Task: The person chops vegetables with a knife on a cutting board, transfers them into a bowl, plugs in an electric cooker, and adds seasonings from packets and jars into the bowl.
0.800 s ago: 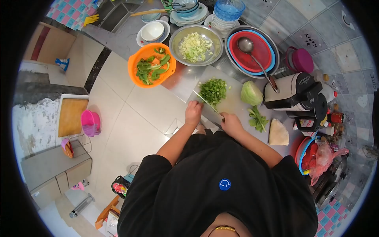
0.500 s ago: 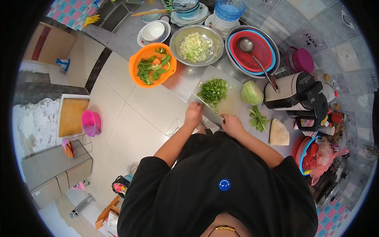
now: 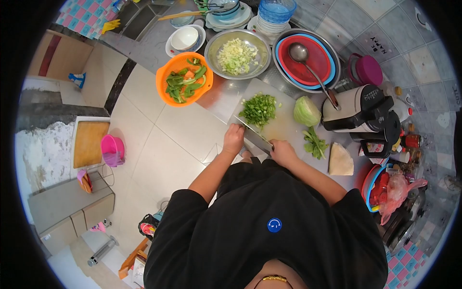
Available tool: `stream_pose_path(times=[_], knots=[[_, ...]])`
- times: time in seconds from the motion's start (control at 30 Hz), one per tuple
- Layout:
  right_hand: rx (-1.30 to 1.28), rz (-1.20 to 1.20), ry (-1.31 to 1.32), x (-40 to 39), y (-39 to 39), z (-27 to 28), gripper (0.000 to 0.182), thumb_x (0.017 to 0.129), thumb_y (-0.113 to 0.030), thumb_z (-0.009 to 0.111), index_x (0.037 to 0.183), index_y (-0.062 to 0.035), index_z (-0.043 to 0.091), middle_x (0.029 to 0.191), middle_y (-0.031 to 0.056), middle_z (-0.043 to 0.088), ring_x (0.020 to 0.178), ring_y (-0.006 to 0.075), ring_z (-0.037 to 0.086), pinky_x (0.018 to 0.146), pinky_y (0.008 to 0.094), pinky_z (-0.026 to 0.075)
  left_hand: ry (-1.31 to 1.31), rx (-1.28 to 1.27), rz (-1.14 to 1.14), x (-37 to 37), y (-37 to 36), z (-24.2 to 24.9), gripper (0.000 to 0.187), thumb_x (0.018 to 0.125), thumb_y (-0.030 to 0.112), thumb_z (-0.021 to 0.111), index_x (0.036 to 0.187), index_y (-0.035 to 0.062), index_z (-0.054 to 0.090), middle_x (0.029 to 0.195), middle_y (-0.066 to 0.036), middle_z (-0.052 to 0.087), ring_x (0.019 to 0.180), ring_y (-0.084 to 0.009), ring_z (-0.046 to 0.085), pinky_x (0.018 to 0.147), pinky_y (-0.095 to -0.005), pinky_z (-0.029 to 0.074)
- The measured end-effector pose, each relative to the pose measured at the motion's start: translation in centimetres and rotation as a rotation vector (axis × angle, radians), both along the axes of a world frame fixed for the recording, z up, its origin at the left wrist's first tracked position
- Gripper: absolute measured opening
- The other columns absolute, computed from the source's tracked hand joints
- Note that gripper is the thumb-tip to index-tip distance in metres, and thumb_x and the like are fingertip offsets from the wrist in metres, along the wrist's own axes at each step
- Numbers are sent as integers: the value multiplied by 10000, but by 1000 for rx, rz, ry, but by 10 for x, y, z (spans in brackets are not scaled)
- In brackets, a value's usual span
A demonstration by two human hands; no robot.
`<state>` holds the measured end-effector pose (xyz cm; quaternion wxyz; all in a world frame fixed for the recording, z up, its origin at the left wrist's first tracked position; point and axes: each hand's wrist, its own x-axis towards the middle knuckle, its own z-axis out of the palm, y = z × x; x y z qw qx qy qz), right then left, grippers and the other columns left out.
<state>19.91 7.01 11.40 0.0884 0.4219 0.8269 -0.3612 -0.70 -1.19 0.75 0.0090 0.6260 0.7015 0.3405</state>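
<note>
by the near edge of the surface [image 3: 220, 98], the right grip [image 3: 284, 153] is clamping the knife [image 3: 258, 138], the left grip [image 3: 234, 139], closure unclear, seemingly steadying it.

Grey wall tiles [image 3: 385, 38], pale floor tiles [image 3: 163, 144], seemingly a sink [image 3: 139, 21].

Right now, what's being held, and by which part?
A broad metal knife, its handle in your right hand, your left hand at the blade's far end.
</note>
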Motion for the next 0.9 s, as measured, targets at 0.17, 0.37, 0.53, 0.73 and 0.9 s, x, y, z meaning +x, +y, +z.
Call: stream_pose_path(times=[0.17, 0.37, 0.53, 0.73, 0.9], knots=[[-2, 39, 12, 2, 0, 0, 308, 761, -83, 612, 1059, -51, 687, 831, 211, 685, 810, 404, 661, 766, 478, 538, 0, 19, 26, 1, -2, -4, 141, 692, 11, 616, 830, 27, 636, 868, -96, 615, 802, -278, 584, 687, -363, 521], [-51, 18, 69, 4, 0, -3, 307, 756, -94, 616, 1049, -47, 692, 821, 221, 680, 802, 402, 662, 769, 465, 536, -20, 58, 46, 4, -1, -1, 148, 698, -13, 628, 837, 39, 635, 853, -95, 613, 786, -282, 581, 682, -371, 517], [-96, -16, 63, 10, 11, -5, 288, 761, -115, 623, 1035, -70, 699, 845, 193, 691, 822, 384, 667, 773, 460, 539, -140, 60, 63, 11, 4, -2, 177, 707, -31, 625, 870, 32, 647, 842, -106, 626, 791, -303, 596, 691, -373, 522], [213, 70, 120, 51, 33, 31, 490, 761, -201, 691, 1235, -123, 588, 879, 121, 688, 793, 342, 665, 710, 443, 540, -667, -122, 249, 1, 14, 22, 209, 784, -15, 617, 986, 8, 666, 846, -138, 657, 776, -309, 636, 711, -371, 529], [501, 317, 110, 79, 55, 34, 566, 743, -261, 739, 1255, -135, 533, 788, 88, 618, 782, 306, 645, 688, 419, 520, -471, -84, 148, -20, 35, 68, 212, 817, 85, 643, 1022, 28, 657, 947, -156, 650, 898, -326, 606, 820, -412, 496]])
